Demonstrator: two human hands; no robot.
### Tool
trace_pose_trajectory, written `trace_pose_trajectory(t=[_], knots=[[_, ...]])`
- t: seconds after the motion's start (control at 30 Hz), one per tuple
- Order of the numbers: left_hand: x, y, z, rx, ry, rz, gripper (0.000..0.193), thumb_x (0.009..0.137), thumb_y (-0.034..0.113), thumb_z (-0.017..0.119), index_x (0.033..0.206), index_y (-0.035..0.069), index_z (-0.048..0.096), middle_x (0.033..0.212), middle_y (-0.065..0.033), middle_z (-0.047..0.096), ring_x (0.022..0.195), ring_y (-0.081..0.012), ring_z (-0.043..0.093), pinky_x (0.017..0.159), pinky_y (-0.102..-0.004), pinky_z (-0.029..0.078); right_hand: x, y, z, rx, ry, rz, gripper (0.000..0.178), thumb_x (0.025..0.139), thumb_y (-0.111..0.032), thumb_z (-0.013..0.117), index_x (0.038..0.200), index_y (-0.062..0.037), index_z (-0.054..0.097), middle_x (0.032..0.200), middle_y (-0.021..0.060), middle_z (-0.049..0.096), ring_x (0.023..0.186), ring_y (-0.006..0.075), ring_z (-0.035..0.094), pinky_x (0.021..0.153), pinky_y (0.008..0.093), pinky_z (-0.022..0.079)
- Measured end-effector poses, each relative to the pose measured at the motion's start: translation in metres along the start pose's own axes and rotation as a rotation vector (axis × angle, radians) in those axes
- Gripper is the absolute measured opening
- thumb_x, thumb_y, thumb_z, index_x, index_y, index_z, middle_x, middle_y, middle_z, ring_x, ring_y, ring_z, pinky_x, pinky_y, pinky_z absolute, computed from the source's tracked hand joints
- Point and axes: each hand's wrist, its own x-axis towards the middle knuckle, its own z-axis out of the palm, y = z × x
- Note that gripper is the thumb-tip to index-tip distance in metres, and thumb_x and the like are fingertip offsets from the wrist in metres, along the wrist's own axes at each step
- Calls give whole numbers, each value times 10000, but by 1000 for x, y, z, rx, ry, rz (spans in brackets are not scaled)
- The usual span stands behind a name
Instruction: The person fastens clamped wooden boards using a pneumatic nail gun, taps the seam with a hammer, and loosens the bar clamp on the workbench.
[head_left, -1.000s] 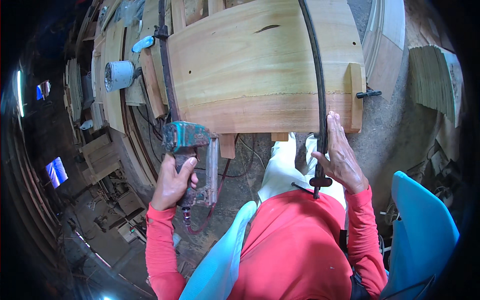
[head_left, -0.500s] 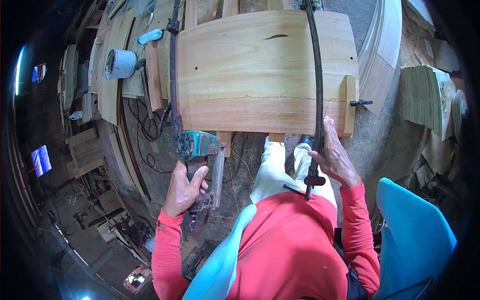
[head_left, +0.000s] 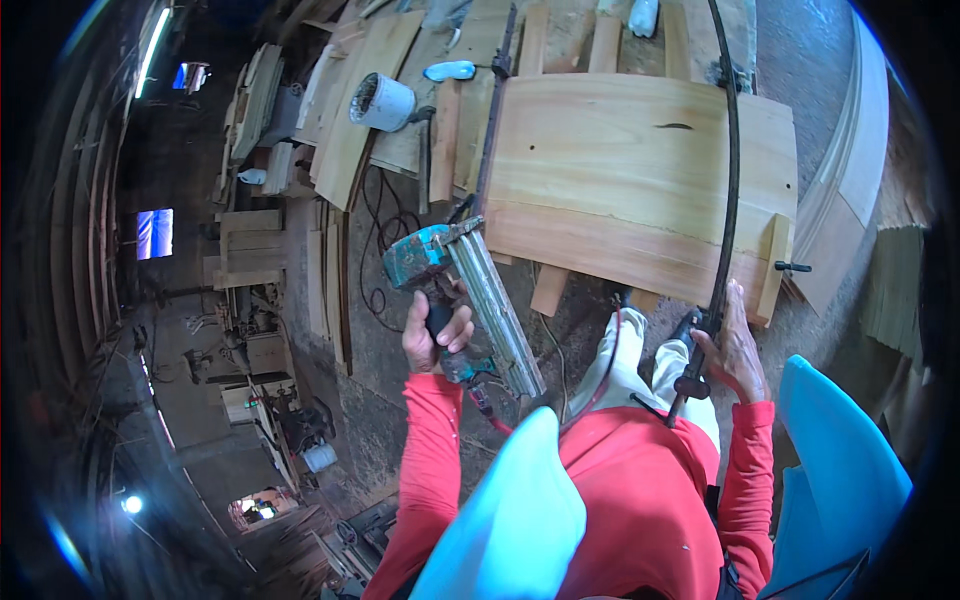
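Gripping a nailer (head_left: 495, 307) in the left hand (head_left: 432, 332), with fingers curled round it, just off the near left corner of the panel (head_left: 620, 160). Laying the right hand (head_left: 738, 355), with fingers straightened, along the clamp (head_left: 730, 190) by the panel's near edge.

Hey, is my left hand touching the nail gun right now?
Touching. The head view shows your left hand wrapped around the dark handle of the nail gun, with no gap between them.
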Motion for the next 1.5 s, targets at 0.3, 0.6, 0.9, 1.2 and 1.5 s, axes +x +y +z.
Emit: trace_pose_trajectory(t=[0.3, 0.6, 0.9, 1.2, 1.5], knots=[[-5, -17, 10, -73, -111, -42, 568, 1144, 491, 465, 1495, 51, 535, 699, 13, 534, 475, -78, 404, 505, -239, 419, 1, -3, 0, -15, 2, 13, 1019, 901, -152, 808, 1647, 135, 175, 1699, 386, 235, 1633, 464, 184, 1345, 454, 197], [-3, -27, 10, -74, -250, -111, 658, 1132, 583, 412, 1522, 67, 529, 561, 86, 411, 458, -74, 445, 531, -237, 456, 3, 1, 3, -35, -13, -2, 1039, 903, -199, 819, 1642, 145, 174, 1700, 389, 227, 1629, 483, 182, 1345, 472, 194], [6, -40, 12, -240, -350, 24, 516, 1141, 371, 508, 1402, -56, 383, 1204, -170, 595, 485, -18, 584, 439, -193, 502, 4, 10, 9, -23, -10, 31, 1077, 868, -123, 840, 1669, 89, 152, 1723, 371, 193, 1644, 449, 154, 1349, 449, 164], [21, -46, 21, -274, -467, -46, 517, 1083, 386, 661, 1304, 3, 394, 1226, -189, 565, 478, -31, 609, 450, -203, 533, 2, 9, 4, -34, -6, -25, 1083, 872, -157, 841, 1669, 94, 153, 1718, 379, 198, 1639, 454, 171, 1350, 434, 169], [23, -53, 24, -27, -243, -126, 643, 1081, 301, 679, 1577, -13, 418, 1486, -227, 614, 511, -76, 491, 435, -238, 439, 9, -5, 0, -44, -50, 40, 1089, 884, -214, 844, 1651, 126, 149, 1703, 389, 221, 1629, 469, 188, 1345, 455, 204]])
